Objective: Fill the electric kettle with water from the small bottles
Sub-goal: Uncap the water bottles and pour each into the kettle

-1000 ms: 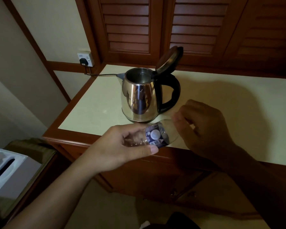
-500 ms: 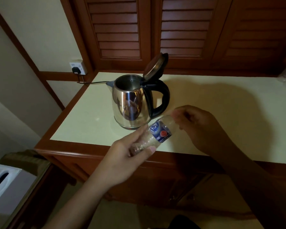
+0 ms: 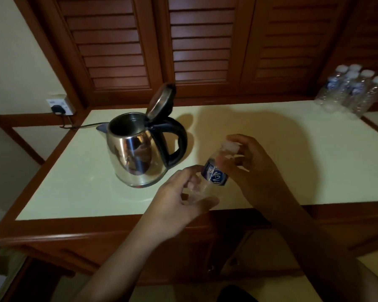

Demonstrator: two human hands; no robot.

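A steel electric kettle (image 3: 135, 155) with a black handle stands on the cream counter, its lid hinged up and open. Just right of it I hold a small clear water bottle (image 3: 214, 174) with a blue label, tilted with its white cap up and to the right. My left hand (image 3: 181, 201) grips the bottle's lower body. My right hand (image 3: 255, 168) has its fingers closed around the cap. Whether the cap is loose cannot be told.
A cluster of several small capped bottles (image 3: 351, 92) stands at the counter's back right corner. The kettle's cord runs to a wall socket (image 3: 60, 105) at the left. Louvred wooden doors rise behind the counter (image 3: 292, 149), which has a wooden front edge.
The bottle has tipped from nearly lying flat to more upright and moved right of the kettle. My right hand stayed on its cap. The view swung right, revealing the other bottles.
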